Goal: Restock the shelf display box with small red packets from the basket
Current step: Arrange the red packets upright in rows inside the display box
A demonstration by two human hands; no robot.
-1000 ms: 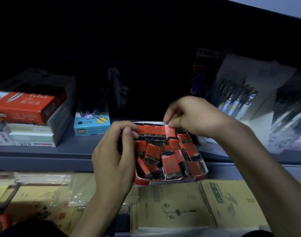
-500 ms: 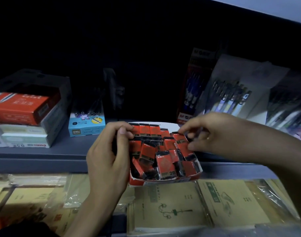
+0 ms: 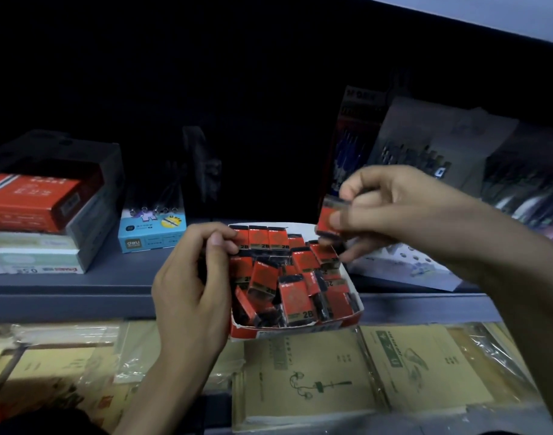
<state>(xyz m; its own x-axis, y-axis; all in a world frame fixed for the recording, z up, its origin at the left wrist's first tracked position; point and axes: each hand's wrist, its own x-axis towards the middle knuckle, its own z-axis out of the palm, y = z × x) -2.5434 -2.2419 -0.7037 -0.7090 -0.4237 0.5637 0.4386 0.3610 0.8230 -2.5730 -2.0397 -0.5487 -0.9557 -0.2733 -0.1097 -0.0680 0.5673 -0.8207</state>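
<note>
One red packet [image 3: 329, 218] is pinched between the thumb and fingers of the right hand [image 3: 403, 215]. It is held about upright, its long axis near vertical, just above the back right corner of the display box [image 3: 268, 333]. The left hand [image 3: 190, 287] grips the box's left wall with its thumb curled over the rim, beside the first of the three packets [image 3: 260, 240] that stand in a neat row along the back. To the right of that row a bare white strip of the box shows, directly below and a little left of the held packet. The right hand is therefore the nearer one, and the likely move is a short drop down and leftward, keeping the packet upright to extend the row. The jumbled packets [image 3: 295, 296] in front lie at all angles. The box sits at the lip of the grey shelf [image 3: 65, 287], and no basket is in view.

"2B" reads on several packets, and "deli" on the pale blue carton [image 3: 152, 233] to the left. The print on the brown notebooks [image 3: 303, 378] below is too small to read
</note>
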